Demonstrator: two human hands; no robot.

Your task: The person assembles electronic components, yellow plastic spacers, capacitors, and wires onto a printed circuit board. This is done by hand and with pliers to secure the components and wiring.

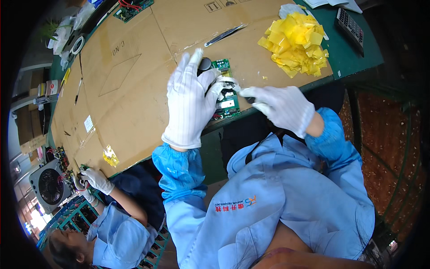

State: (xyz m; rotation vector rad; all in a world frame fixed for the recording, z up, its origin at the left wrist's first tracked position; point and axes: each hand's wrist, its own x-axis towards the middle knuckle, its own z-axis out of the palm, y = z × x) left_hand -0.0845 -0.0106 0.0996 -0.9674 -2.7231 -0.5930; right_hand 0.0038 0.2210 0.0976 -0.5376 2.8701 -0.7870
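Observation:
A green circuit board [227,106] lies near the front edge of a cardboard-covered table [134,76]. My left hand [190,101], in a white glove, lies on the board's left side with fingers curled over it, next to a dark round part [204,64]. My right hand [280,107], also gloved, pinches something small at the board's right edge; what it is stays hidden by the fingers. Both forearms wear blue sleeves.
A heap of yellow tape scraps [296,42] sits at the far right, a calculator [350,26] beyond it. Metal tweezers [226,34] lie behind the board. A co-worker's gloved hands [92,181] work at lower left near a small fan [50,186].

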